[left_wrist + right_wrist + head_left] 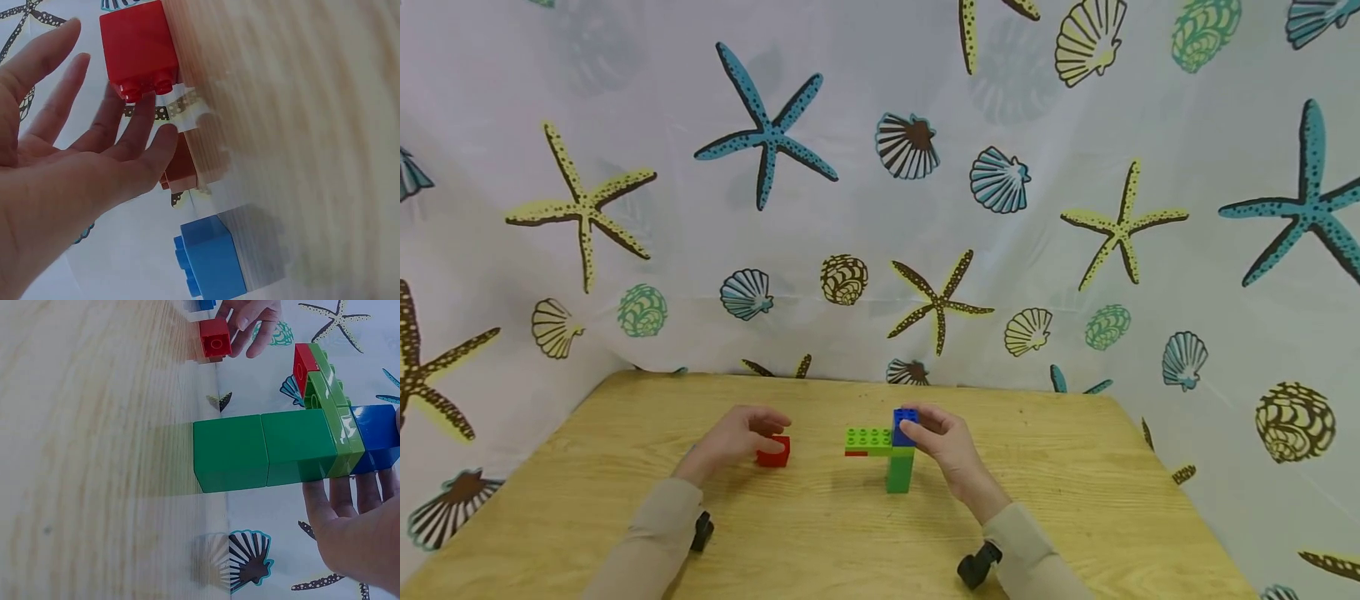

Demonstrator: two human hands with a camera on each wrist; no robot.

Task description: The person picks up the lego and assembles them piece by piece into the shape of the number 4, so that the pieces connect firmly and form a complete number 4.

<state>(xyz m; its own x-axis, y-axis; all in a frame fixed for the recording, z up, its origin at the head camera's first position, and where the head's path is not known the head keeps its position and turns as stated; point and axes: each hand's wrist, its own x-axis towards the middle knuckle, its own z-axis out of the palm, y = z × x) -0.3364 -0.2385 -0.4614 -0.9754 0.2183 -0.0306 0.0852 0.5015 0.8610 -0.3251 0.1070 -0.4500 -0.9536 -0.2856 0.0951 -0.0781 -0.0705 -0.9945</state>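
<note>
A red toy brick [773,452] lies on its side on the wooden table, its studs [147,87] facing my left hand and its hollow underside [216,344] facing right. My left hand [748,433] is right beside it with spread, loosely bent fingers; a gap shows between thumb and brick in the left wrist view. Farther right stands an upright build: stacked green bricks [262,450], light green pieces [868,438] reaching out leftward, a red piece [304,365] under their far end, and a blue brick [905,429] on top. My right hand [946,442] pinches that blue brick between thumb and fingers.
Behind the left hand, a light blue brick [212,259] and a brownish-red brick [181,165] stand on the table [805,542]. A white curtain [850,208] printed with shells and starfish hangs along the table's back and sides.
</note>
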